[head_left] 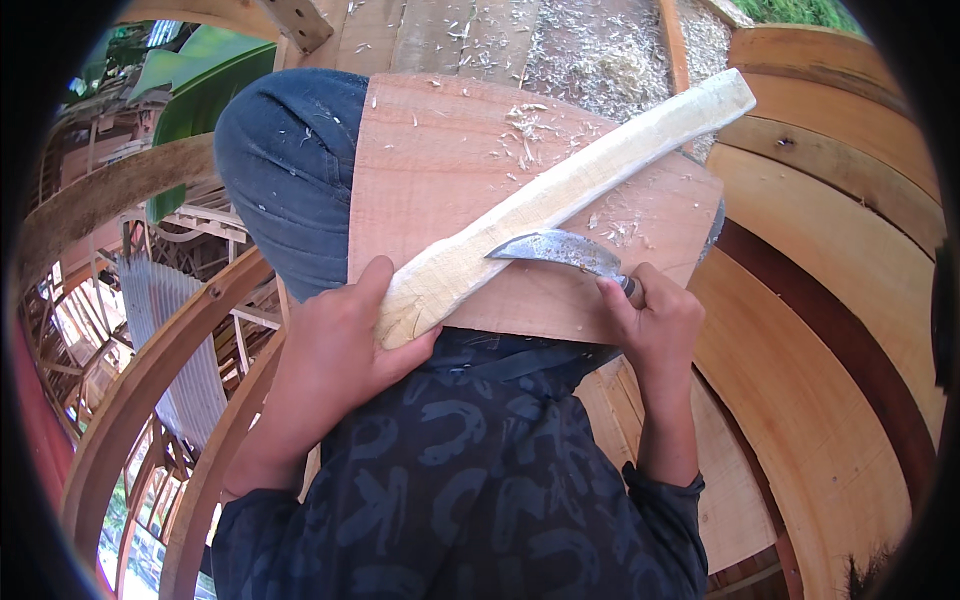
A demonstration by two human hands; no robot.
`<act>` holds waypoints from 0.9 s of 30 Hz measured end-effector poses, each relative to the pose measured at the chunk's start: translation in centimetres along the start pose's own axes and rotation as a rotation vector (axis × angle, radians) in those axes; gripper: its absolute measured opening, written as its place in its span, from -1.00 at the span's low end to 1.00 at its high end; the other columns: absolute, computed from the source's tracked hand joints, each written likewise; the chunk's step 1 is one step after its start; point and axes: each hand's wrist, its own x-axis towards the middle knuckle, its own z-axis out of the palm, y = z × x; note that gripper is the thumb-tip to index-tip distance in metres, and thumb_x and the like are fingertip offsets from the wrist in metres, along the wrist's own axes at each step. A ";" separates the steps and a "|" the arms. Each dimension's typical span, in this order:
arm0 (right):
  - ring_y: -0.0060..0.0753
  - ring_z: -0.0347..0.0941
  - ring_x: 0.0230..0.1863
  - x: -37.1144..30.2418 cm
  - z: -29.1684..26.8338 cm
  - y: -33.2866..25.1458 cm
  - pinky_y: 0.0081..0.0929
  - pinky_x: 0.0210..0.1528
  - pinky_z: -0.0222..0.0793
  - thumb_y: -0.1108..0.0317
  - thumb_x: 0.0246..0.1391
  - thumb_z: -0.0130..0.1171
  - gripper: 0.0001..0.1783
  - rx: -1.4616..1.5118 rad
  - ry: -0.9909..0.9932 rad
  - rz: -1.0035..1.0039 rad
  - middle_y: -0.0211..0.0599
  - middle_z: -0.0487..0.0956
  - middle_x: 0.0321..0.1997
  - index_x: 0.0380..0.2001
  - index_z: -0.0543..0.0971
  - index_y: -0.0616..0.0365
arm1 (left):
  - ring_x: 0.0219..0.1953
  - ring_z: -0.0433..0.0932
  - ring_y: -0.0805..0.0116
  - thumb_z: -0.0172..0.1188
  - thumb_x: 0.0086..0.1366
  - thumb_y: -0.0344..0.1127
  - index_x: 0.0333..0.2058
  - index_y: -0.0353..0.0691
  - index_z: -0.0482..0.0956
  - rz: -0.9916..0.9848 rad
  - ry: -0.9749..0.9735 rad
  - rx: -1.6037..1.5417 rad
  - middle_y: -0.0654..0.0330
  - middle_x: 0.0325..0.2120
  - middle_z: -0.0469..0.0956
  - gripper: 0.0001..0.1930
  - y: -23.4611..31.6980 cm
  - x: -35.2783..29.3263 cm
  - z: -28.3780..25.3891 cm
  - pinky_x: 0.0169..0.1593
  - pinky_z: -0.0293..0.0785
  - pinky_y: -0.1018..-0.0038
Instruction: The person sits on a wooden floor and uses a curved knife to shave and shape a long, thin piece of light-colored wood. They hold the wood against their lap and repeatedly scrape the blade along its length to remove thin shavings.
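Observation:
A long pale piece of wood [570, 190] lies slantwise over a flat reddish board [430, 150] on my lap, its far end pointing up to the right. My left hand [345, 330] grips the near end, thumb on top and fingers at the lower side. Closed round the dark handle of a curved carving knife [575, 252] is my right hand [655, 315]. The knife's spotted grey blade points left, and its tip touches or overlaps the side of the wood. Wood shavings [525, 125] are scattered on the board.
Beyond my knees, the plank floor [430, 35] carries a thick heap of shavings [600, 60]. Curved wooden planks [800, 330] rise on the right. To the left are wooden rails [170, 340], a corrugated sheet [180, 350] and a large green leaf [210, 90].

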 end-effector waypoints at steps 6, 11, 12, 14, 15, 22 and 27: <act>-0.15 0.32 -0.72 -0.7 0.2 0.3 -0.34 -0.65 0.18 -0.11 -0.08 0.28 -0.46 -0.009 0.028 0.059 -0.21 0.35 -0.78 -0.72 0.40 0.14 | -0.49 0.53 -0.19 0.31 0.01 -0.07 -0.33 -0.28 0.34 -0.020 -0.022 0.007 -0.16 -0.62 0.50 -0.55 0.6 -0.3 0.2 -0.41 0.44 0.10; -0.12 0.31 -0.72 0.3 -0.1 4.4 -0.32 -0.63 0.18 -0.05 -0.01 0.24 -0.49 0.061 0.148 0.449 -0.18 0.32 -0.78 -0.69 0.44 0.18 | -0.49 0.54 -0.19 0.30 0.03 -0.04 -0.32 -0.29 0.33 -0.042 -0.050 0.001 -0.16 -0.62 0.50 -0.53 0.4 -0.5 0.4 -0.41 0.44 0.10; -0.11 0.31 -0.72 0.2 -0.7 4.9 -0.31 -0.62 0.18 -0.04 0.01 0.23 -0.49 0.085 0.155 0.449 -0.17 0.32 -0.78 -0.69 0.43 0.19 | -0.49 0.54 -0.19 0.30 0.04 -0.04 -0.32 -0.29 0.33 -0.045 -0.045 -0.005 -0.16 -0.62 0.50 -0.53 0.3 -0.9 0.6 -0.41 0.44 0.09; -0.09 0.31 -0.71 0.1 -2.0 5.1 -0.28 -0.62 0.17 -0.02 0.05 0.20 -0.48 0.134 0.163 0.453 -0.15 0.33 -0.77 -0.69 0.41 0.21 | -0.49 0.54 -0.19 0.30 0.05 -0.02 -0.31 -0.30 0.32 -0.053 -0.056 0.004 -0.16 -0.62 0.50 -0.51 0.5 -1.1 0.7 -0.40 0.44 0.09; -0.09 0.31 -0.71 -0.2 -2.0 4.3 -0.29 -0.62 0.18 -0.03 0.05 0.20 -0.47 0.127 0.104 0.355 -0.16 0.34 -0.77 -0.70 0.41 0.20 | -0.48 0.54 -0.19 0.30 0.06 -0.01 -0.30 -0.31 0.31 -0.063 -0.070 0.020 -0.16 -0.61 0.50 -0.50 0.9 -0.9 0.8 -0.40 0.44 0.09; -0.19 0.41 -0.71 -0.2 0.5 -1.5 -0.31 -0.66 0.25 -0.19 -0.06 0.23 -0.41 0.021 -0.031 -0.057 -0.25 0.38 -0.78 -0.75 0.39 0.11 | -0.50 0.55 -0.17 0.28 0.10 0.03 -0.28 -0.35 0.28 -0.020 -0.058 0.037 -0.16 -0.62 0.50 -0.45 1.9 -0.4 1.3 -0.43 0.46 0.11; -0.17 0.39 -0.75 1.2 0.3 0.8 -0.32 -0.69 0.26 -0.22 -0.05 0.21 -0.39 -0.136 0.062 -0.034 -0.24 0.37 -0.83 -0.77 0.41 0.11 | -0.53 0.55 -0.16 0.29 0.11 0.04 -0.28 -0.34 0.27 0.007 -0.054 0.053 -0.14 -0.64 0.50 -0.45 2.0 -0.3 1.5 -0.47 0.46 0.12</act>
